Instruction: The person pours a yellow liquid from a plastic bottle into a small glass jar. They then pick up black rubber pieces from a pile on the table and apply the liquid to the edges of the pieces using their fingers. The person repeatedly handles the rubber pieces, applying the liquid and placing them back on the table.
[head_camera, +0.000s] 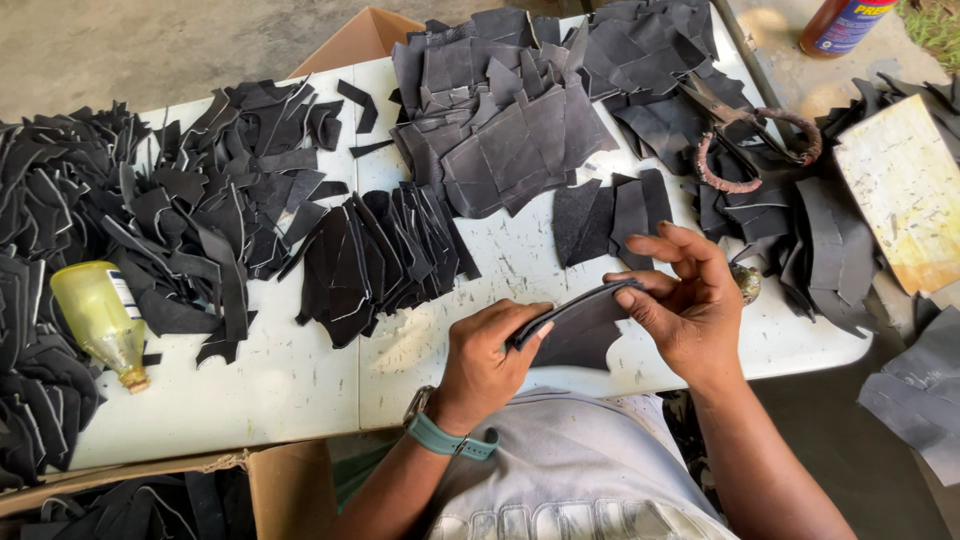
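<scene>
Simply a dark, curved leather piece (575, 325).

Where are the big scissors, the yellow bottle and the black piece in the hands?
scissors (757, 140), head view, on the crossing blades near the handles.
yellow bottle (95, 310), head view, on its body.
black piece (575, 325), head view, on its middle between both hands.

A scuffed white folding table (300, 380) stands on a bare grey concrete floor (120, 40) in soft daylight, cardboard boxes (285, 480) at its edges.
</scene>
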